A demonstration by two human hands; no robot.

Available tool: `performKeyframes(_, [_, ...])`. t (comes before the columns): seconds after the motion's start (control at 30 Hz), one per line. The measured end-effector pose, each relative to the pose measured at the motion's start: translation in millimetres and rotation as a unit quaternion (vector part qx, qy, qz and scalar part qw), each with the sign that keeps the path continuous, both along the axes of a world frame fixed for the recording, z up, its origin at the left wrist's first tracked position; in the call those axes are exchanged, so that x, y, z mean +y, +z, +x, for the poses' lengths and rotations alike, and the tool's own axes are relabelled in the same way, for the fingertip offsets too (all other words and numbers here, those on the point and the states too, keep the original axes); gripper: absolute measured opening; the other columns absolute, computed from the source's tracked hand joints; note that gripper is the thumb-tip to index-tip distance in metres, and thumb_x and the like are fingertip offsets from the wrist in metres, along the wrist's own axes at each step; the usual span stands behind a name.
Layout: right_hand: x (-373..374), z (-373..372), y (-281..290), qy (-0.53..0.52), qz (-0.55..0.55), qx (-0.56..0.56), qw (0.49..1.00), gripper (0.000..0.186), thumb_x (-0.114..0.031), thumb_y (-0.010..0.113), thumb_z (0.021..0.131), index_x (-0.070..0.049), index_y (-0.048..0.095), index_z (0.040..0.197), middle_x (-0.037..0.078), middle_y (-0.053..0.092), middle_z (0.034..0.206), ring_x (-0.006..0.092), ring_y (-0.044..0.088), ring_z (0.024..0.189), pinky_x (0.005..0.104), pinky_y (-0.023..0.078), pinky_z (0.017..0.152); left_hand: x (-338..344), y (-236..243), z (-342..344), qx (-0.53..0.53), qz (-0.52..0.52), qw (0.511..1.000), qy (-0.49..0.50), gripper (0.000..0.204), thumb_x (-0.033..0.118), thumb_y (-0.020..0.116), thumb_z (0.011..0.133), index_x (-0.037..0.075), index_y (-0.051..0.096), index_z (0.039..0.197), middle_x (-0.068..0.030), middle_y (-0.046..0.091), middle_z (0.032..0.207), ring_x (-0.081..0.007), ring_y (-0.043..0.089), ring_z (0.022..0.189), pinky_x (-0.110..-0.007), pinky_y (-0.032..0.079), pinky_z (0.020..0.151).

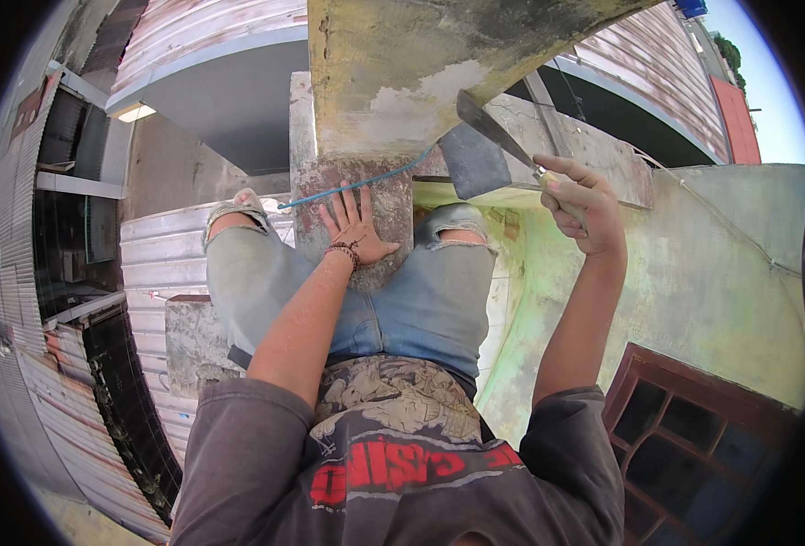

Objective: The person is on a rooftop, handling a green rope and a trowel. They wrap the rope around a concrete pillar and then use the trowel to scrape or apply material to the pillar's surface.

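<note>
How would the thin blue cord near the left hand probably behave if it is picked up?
The blue cord would probably bend easily, since it lies in a gentle curve across the ledge. It looks light, being so thin. It might snag at the left hand, whose fingers seem to meet it.

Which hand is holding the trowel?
The right hand, its fingers wrapped around the trowel; the left hand, with the bracelet, is spread on the concrete beam.

Trowel: dark-grey blade, raised aslant, tip toward upper left; ledge: worn, stained reddish-brown, left of trowel
</note>
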State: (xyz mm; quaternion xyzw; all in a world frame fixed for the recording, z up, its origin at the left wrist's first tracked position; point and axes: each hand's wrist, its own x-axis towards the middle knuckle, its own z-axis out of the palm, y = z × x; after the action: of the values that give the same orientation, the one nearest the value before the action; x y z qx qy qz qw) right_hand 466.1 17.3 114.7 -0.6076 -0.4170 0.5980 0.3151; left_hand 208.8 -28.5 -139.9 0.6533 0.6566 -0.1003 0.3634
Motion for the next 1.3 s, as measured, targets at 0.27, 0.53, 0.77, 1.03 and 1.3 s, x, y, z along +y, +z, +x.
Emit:
performKeyframes(0.27, [-2, 18, 13, -0.023, 0.024, 0.026, 0.999, 0.042, -0.012, 0.066, 0.085, 0.003, 0.061, 0.124, 0.006, 0.057, 0.072, 0.0016, 0.035, 0.046, 0.0175, 0.021, 0.039, 3, 2, 1, 0.002, 0.0, 1.0, 0.006, 0.134, 0.067, 0.071, 0.069, 0.008, -0.014, 0.154, -0.0263, -0.022, 0.156, -0.046, -0.02, 0.144, -0.063, -0.012, 0.112])
performKeyframes(0.53, [-7, 17, 39, -0.019, 0.053, -0.002, 0.998, 0.039, -0.012, 0.067, 0.087, 0.002, 0.062, 0.123, 0.003, 0.055, 0.07, 0.0001, 0.032, 0.045, 0.0174, 0.02, 0.039, 0, -2, 1, -0.003, 0.007, 1.0, 0.012, 0.133, 0.067, 0.071, 0.068, 0.009, -0.013, 0.154, -0.0242, -0.023, 0.157, -0.0434, -0.02, 0.145, -0.063, -0.013, 0.111])
performKeyframes(0.77, [-7, 14, 47, -0.025, 0.05, -0.033, 0.998, 0.039, -0.013, 0.067, 0.086, 0.002, 0.063, 0.121, 0.001, 0.052, 0.068, 0.0006, 0.031, 0.046, 0.0183, 0.017, 0.039, 1, 2, -2, 0.002, 0.001, 1.0, 0.009, 0.133, 0.067, 0.071, 0.068, 0.009, -0.013, 0.154, -0.024, -0.023, 0.157, -0.043, -0.021, 0.145, -0.063, -0.013, 0.111])
performKeyframes(1.03, [-7, 0, 38, 0.0, 0.03, -0.046, 0.998, 0.04, -0.013, 0.064, 0.088, 0.0, 0.061, 0.125, 0.005, 0.055, 0.072, 0.0019, 0.037, 0.046, 0.0159, 0.021, 0.037, 1, 2, -2, 0.004, 0.006, 1.0, 0.011, 0.133, 0.067, 0.071, 0.068, 0.009, -0.013, 0.154, -0.0243, -0.023, 0.157, -0.0429, -0.021, 0.145, -0.063, -0.013, 0.112])
performKeyframes(1.3, [-13, 2, 29, 0.0, 0.015, -0.038, 0.999, 0.042, -0.016, 0.067, 0.086, 0.002, 0.061, 0.124, 0.002, 0.053, 0.069, 0.0006, 0.033, 0.047, 0.0182, 0.02, 0.039, -2, 5, -3, -0.011, 0.016, 1.0, 0.015, 0.133, 0.066, 0.071, 0.068, 0.009, -0.013, 0.154, -0.0242, -0.022, 0.157, -0.0424, -0.021, 0.145, -0.061, -0.013, 0.112])
